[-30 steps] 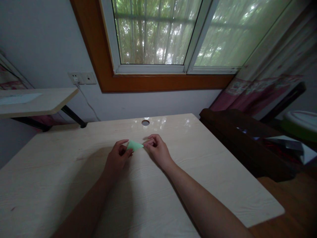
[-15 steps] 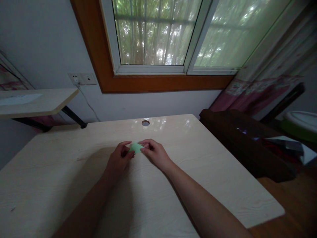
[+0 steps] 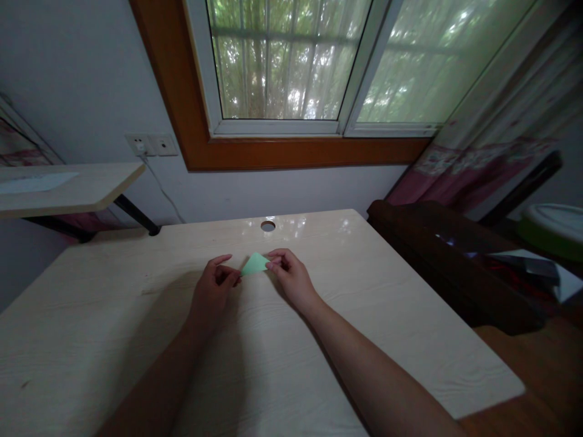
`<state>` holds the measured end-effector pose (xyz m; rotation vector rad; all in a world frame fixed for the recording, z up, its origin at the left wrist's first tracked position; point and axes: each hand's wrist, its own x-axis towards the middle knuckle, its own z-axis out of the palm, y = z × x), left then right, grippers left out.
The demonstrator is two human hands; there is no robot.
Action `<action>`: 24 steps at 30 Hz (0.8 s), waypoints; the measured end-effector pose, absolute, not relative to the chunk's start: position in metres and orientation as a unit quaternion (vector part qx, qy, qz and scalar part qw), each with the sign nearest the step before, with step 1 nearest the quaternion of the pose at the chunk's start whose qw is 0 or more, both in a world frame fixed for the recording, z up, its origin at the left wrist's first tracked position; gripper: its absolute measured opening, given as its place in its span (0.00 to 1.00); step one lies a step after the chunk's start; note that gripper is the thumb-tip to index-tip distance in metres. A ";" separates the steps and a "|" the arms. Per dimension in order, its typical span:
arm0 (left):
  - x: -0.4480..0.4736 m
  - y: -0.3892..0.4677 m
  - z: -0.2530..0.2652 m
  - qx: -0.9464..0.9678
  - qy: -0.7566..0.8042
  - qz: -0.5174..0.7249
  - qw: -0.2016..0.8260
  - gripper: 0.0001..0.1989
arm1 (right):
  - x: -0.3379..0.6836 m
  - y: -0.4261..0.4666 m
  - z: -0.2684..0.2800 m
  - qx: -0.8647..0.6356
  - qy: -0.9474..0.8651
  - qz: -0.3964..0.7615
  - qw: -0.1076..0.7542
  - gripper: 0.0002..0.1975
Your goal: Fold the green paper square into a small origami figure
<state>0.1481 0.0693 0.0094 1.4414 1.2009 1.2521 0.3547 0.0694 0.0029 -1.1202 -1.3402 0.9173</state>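
A small piece of light green paper [image 3: 255, 264], folded to a triangle-like shape, is held between my two hands just over the wooden tabletop [image 3: 291, 340]. My left hand [image 3: 215, 285] pinches its left corner between thumb and a finger, with the index finger raised apart. On the other side, my right hand [image 3: 290, 273] grips the right corner between thumb and fingers. The paper's peak points away from me, and its right tip is partly covered by my right fingers.
A round cable hole [image 3: 268, 226] lies near the table's back edge. At the back left, a raised shelf [image 3: 104, 182] stands on black legs. Beyond the right edge is a dark wooden piece of furniture [image 3: 437, 261] with things on it. A window [image 3: 291, 73] faces me.
My hands have moved slightly apart, the right one shifting right and away from me. More of the green paper shows between them, and it has shifted a little rightward.
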 end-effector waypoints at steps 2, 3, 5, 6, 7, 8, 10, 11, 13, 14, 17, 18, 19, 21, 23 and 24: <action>0.148 0.070 0.009 0.574 0.479 0.506 0.431 0.22 | 0.355 0.070 0.003 -0.473 -0.564 0.389 0.554 0.11; 0.149 0.070 0.009 0.573 0.476 0.509 0.432 0.22 | 0.355 0.069 0.003 -0.471 -0.563 0.390 0.556 0.11; 0.149 0.069 0.009 0.576 0.467 0.510 0.437 0.21 | 0.354 0.069 0.004 -0.468 -0.564 0.393 0.555 0.11; 0.150 0.068 0.010 0.582 0.461 0.505 0.441 0.22 | 0.354 0.068 0.005 -0.465 -0.567 0.396 0.552 0.12; 0.150 0.067 0.010 0.591 0.456 0.496 0.443 0.23 | 0.353 0.068 0.006 -0.462 -0.571 0.401 0.547 0.12; 0.151 0.066 0.011 0.603 0.453 0.483 0.445 0.24 | 0.353 0.067 0.007 -0.456 -0.577 0.407 0.542 0.12; 0.151 0.065 0.013 0.624 0.455 0.455 0.444 0.24 | 0.351 0.065 0.009 -0.445 -0.587 0.417 0.532 0.12; 0.151 0.064 0.014 0.629 0.458 0.444 0.444 0.24 | 0.350 0.064 0.009 -0.442 -0.590 0.421 0.529 0.12; 0.151 0.063 0.014 0.625 0.458 0.445 0.449 0.22 | 0.350 0.064 0.010 -0.439 -0.592 0.424 0.527 0.12; 0.151 0.063 0.014 0.619 0.456 0.450 0.454 0.21 | 0.350 0.064 0.010 -0.438 -0.590 0.425 0.528 0.12; 0.151 0.064 0.012 0.606 0.458 0.465 0.455 0.21 | 0.350 0.064 0.009 -0.440 -0.578 0.420 0.544 0.12; 0.151 0.065 0.012 0.603 0.460 0.471 0.451 0.21 | 0.350 0.065 0.008 -0.443 -0.573 0.417 0.549 0.12; 0.150 0.065 0.012 0.599 0.462 0.478 0.446 0.21 | 0.351 0.066 0.007 -0.445 -0.569 0.414 0.553 0.12; 0.149 0.066 0.012 0.592 0.464 0.494 0.435 0.20 | 0.352 0.067 0.006 -0.448 -0.563 0.410 0.560 0.12; 0.148 0.067 0.013 0.582 0.469 0.512 0.425 0.20 | 0.352 0.068 0.004 -0.448 -0.558 0.408 0.567 0.12; 0.148 0.067 0.014 0.575 0.475 0.519 0.419 0.20 | 0.353 0.069 0.003 -0.447 -0.555 0.407 0.571 0.12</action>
